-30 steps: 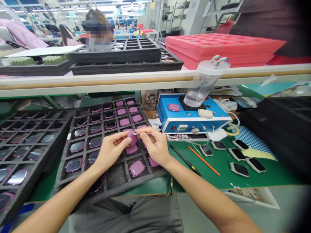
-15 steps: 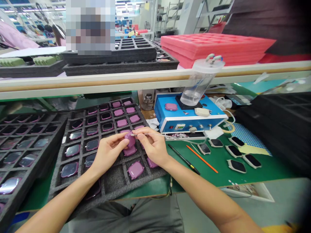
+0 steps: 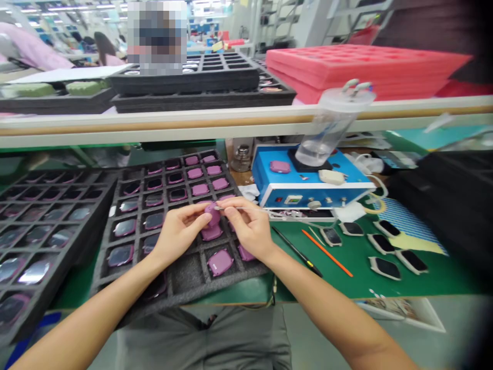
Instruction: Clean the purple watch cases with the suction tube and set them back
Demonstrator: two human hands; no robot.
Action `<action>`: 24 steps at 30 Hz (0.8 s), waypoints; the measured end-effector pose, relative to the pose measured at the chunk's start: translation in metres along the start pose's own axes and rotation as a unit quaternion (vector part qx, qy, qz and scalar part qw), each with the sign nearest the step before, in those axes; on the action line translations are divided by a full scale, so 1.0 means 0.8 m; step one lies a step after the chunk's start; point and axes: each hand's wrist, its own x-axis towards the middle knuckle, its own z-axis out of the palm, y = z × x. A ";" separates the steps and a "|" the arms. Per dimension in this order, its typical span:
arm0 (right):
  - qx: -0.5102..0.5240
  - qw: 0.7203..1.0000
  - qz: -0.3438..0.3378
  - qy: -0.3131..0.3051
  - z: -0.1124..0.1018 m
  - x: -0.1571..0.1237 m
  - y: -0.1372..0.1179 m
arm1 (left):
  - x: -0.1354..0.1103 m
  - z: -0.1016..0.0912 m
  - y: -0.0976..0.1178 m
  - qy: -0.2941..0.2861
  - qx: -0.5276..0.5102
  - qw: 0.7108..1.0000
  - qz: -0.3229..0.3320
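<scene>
My left hand (image 3: 181, 232) pinches a purple smartwatch case (image 3: 212, 216) between thumb and fingers, holding it tilted above the dark foam tray (image 3: 187, 276). My right hand (image 3: 248, 223) is closed on the end of a thin clear tube (image 3: 285, 211), whose tip meets the upper part of the case. Fingers hide part of both. Behind my hands the tube trails right, toward the front of a blue box (image 3: 265, 169). Purple cases and dark-screened watches fill many tray compartments, among them a purple case (image 3: 220, 262) just below my hands.
A second foam tray of watches (image 3: 57, 239) lies left. On the green table (image 3: 335, 282) are a black pen-like tool (image 3: 296, 252), an orange stick (image 3: 327, 253) and several pale-framed watches (image 3: 385, 267). A clear cylinder (image 3: 327, 126) stands on the blue box, below a shelf edge (image 3: 192, 128).
The camera view has swung slightly, so the scene sits further right. Both hands keep their hold, with the tube tip still at the purple case.
</scene>
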 end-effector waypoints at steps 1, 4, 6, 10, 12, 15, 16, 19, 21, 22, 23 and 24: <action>-0.002 1.000 -0.003 0.001 -0.001 -0.003 -0.001 | 0.001 -0.001 0.001 -0.008 0.031 0.999 0.014; -0.010 1.000 -0.007 0.014 -0.002 -0.010 -0.003 | -0.001 -0.016 0.011 -0.048 0.178 0.980 0.067; -0.012 1.000 -0.005 0.017 -0.002 -0.012 -0.003 | -0.012 -0.033 0.026 -0.070 0.280 0.955 0.066; -0.011 1.000 -0.007 0.013 -0.001 -0.014 -0.002 | -0.060 -0.055 0.054 -0.174 0.408 0.896 0.015; -0.014 1.000 -0.008 0.010 -0.001 -0.014 -0.001 | -0.085 -0.054 0.055 -0.233 0.431 0.872 -0.001; -0.021 1.000 -0.009 0.009 -0.001 -0.014 0.001 | -0.111 -0.044 0.044 -0.248 0.446 0.860 -0.008; -0.022 1.000 -0.008 0.010 -0.001 -0.014 0.001 | -0.117 -0.041 0.041 -0.233 0.454 0.860 -0.009; -0.020 1.000 -0.009 0.013 0.000 -0.014 0.000 | -0.123 -0.039 0.039 -0.181 0.487 0.854 0.012; -0.014 1.000 -0.010 0.021 0.001 -0.014 -0.002 | -0.110 -0.044 0.039 -0.150 0.512 0.845 0.038; -0.011 1.000 -0.009 0.027 0.001 -0.014 -0.003 | -0.097 -0.049 0.038 -0.128 0.523 0.841 0.047; -0.009 0.999 -0.006 0.036 0.002 -0.014 -0.004 | -0.079 -0.054 0.034 -0.102 0.534 0.838 0.051; -0.007 0.999 -0.002 0.043 0.002 -0.013 -0.004 | -0.056 -0.060 0.029 -0.070 0.543 0.836 0.049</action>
